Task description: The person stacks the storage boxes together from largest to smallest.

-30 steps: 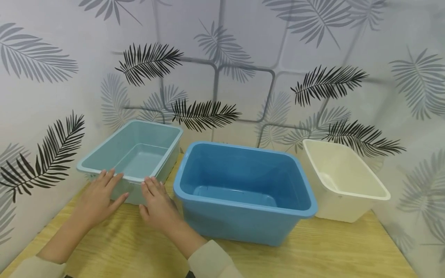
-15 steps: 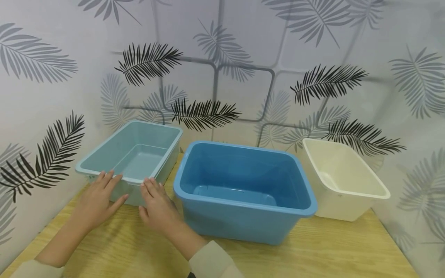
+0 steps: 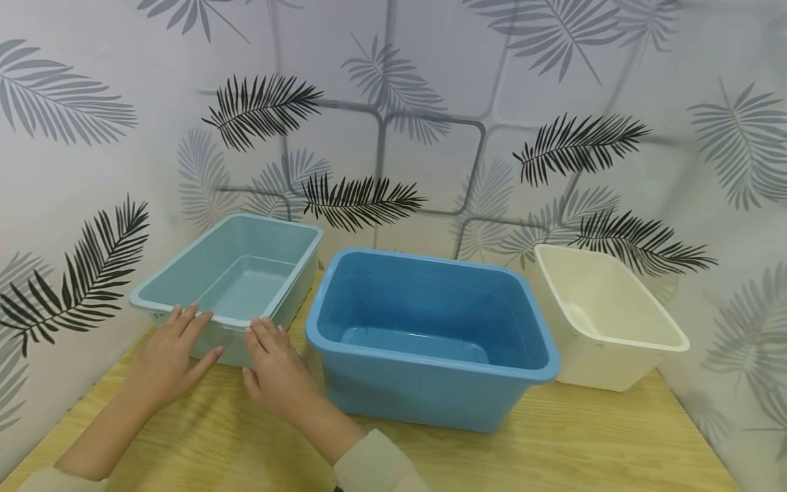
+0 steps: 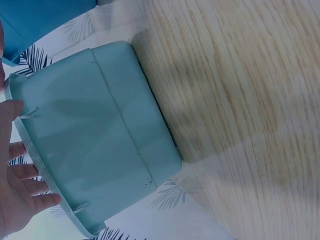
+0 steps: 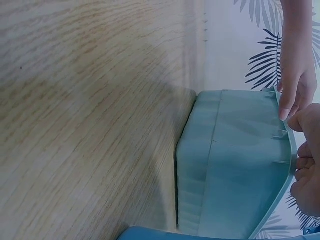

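A pale blue-green plastic tub (image 3: 249,287) stands at the left of the table, with nothing in it. My left hand (image 3: 158,369) holds its near rim at the left part, fingers over the edge and thumb against the outside wall. Beside it, my right hand (image 3: 279,372) holds the same rim close to the right corner. From the left wrist view, the tub's outer wall (image 4: 100,130) shows upright with its base on the wood. Fingers of the right hand (image 5: 307,165) bend over the rim in the right wrist view.
A deeper blue tub (image 3: 430,393) stands in the middle, close to the right forearm. To its right is a cream tub (image 3: 605,365). A leaf-patterned wall (image 3: 430,82) rises behind the wooden table (image 3: 572,444).
The blue-green tub has shifted slightly toward me and to the left, both hands moving with it. The blue and cream tubs stay in place.
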Demonstrator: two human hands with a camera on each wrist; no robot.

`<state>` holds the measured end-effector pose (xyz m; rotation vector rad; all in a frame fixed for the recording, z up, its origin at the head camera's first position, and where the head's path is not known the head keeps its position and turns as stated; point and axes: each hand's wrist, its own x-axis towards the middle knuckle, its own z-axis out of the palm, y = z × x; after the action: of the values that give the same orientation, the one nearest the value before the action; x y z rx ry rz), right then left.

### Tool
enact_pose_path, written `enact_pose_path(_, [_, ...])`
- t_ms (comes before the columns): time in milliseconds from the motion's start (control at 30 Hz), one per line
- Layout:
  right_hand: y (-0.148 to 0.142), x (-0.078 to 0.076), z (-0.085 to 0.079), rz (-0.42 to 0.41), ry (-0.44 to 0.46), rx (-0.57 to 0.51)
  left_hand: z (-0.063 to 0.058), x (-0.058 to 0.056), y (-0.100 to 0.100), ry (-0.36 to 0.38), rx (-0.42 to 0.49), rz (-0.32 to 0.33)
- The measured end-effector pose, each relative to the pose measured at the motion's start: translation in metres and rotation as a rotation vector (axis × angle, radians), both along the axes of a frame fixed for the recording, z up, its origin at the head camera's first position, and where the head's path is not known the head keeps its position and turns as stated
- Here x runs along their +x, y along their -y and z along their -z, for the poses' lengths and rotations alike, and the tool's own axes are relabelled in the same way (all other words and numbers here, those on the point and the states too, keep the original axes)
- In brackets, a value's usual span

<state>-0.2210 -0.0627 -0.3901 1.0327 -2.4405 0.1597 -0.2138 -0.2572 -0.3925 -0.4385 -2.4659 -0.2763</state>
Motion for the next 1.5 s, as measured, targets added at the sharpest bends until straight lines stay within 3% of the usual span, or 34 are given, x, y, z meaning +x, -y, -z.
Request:
enact_pose_path(1100, [0.005,0.008,0.003,-0.004,-0.020,0.024,-0.001,0.010,0.008,0.047,-0.010,-0.021])
enact_pose_path(1500, [0.009,0.013,0.003,-0.004,-0.057,0.039,0.001,0.009,0.015,0.058,-0.012,-0.034])
